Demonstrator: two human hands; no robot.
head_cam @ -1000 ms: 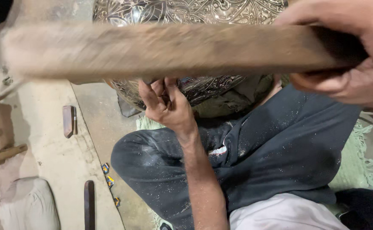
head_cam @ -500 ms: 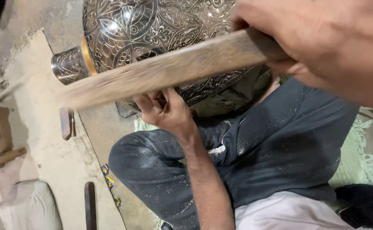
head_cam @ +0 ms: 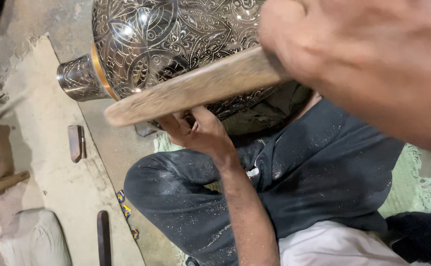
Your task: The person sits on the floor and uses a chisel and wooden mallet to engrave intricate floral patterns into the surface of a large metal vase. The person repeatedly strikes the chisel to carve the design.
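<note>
Vase (head_cam: 176, 44) above lap (head_cam: 274, 187) (apparently touching)

- Engraved metal vase (head_cam: 176, 44): glossy, dark, silvery floral pattern, brass band.
- Wooden mallet (head_cam: 196, 88) in right hand (head_cam: 373, 59): matt, worn, rough.
- Trousers (head_cam: 274, 187): dark dusty cloth.

dim, warm indoor light, seemingly from above. small bright glints sit on the engraved metal vessel (head_cam: 176, 44), strongest on its upper curve. the right hand (head_cam: 373, 64), very close to the camera, is large, soft and out of focus. the wooden stick (head_cam: 196, 91) it holds is smeared by motion blur. the floor (head_cam: 43, 157) at left is evenly lit, with soft shadows. the far corners fall dark.
</note>
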